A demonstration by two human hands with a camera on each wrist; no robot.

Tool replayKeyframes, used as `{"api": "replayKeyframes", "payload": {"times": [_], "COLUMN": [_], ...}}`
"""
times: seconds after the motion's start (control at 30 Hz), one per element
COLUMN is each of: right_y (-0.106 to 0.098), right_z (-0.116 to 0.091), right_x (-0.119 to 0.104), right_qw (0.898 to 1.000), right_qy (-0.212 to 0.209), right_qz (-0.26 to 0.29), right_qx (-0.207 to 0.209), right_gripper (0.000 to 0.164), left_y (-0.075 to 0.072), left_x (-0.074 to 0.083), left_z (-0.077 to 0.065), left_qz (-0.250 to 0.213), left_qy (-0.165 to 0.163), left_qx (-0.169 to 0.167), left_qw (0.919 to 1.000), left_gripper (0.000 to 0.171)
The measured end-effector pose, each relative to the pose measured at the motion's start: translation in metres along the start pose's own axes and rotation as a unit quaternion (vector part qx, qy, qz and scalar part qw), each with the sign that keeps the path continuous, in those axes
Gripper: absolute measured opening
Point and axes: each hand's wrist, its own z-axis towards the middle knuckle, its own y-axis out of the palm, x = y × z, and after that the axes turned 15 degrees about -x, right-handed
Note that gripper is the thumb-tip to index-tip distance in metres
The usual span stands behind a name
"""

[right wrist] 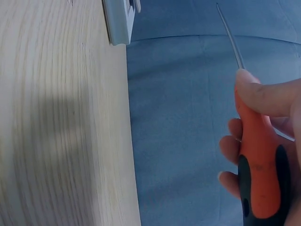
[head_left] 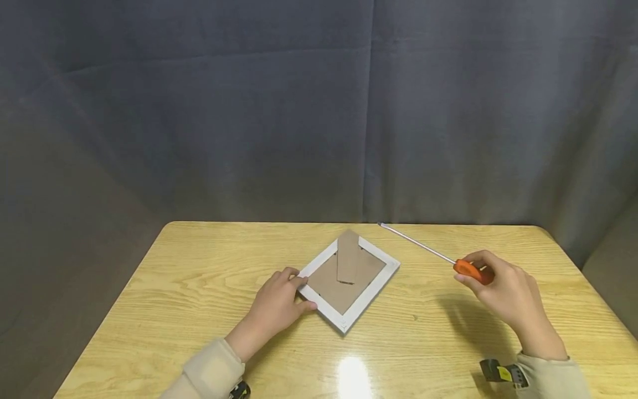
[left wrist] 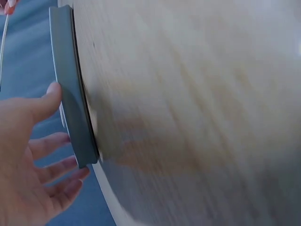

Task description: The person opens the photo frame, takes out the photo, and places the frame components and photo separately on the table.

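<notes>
A white picture frame (head_left: 371,291) lies back side up on the table, turned at an angle. Its brown backing board (head_left: 324,280) shows, with a brown stand leg (head_left: 347,260) on it. My left hand (head_left: 276,302) rests at the frame's left corner, thumb and fingers spread apart and touching its rim. In the left wrist view, the thumb (left wrist: 51,96) lies against the frame's edge (left wrist: 73,89). Above the table to the right, my right hand (head_left: 508,285) grips a screwdriver (head_left: 468,270) by its orange and black handle. The metal shaft (head_left: 418,243) points left toward the back, apart from the frame.
The light wooden table (head_left: 189,277) runs back to a dark grey curtain (head_left: 269,133). A black strap (head_left: 503,373) is on the right wrist, beside a beige sleeve (head_left: 553,379). Glare shows on the table near the front.
</notes>
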Motion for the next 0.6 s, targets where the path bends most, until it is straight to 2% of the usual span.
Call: {"api": "replayKeyframes", "payload": {"times": [0.3, 0.6], "right_y": [0.002, 0.003], "right_z": [0.000, 0.000], "right_x": [-0.002, -0.002], "right_qw": [1.000, 1.000], "right_qy": [-0.011, -0.013], "right_qz": [-0.007, -0.005], "right_qx": [0.012, 0.021], "right_gripper": [0.036, 0.036], "left_y": [0.004, 0.003], "left_x": [0.007, -0.008], "left_z": [-0.006, 0.000], "left_qz": [0.016, 0.048], "left_qy": [-0.014, 0.013], "left_qx": [0.014, 0.009], "left_qw": [0.9997, 0.9987], "left_gripper": [0.061, 0.060]}}
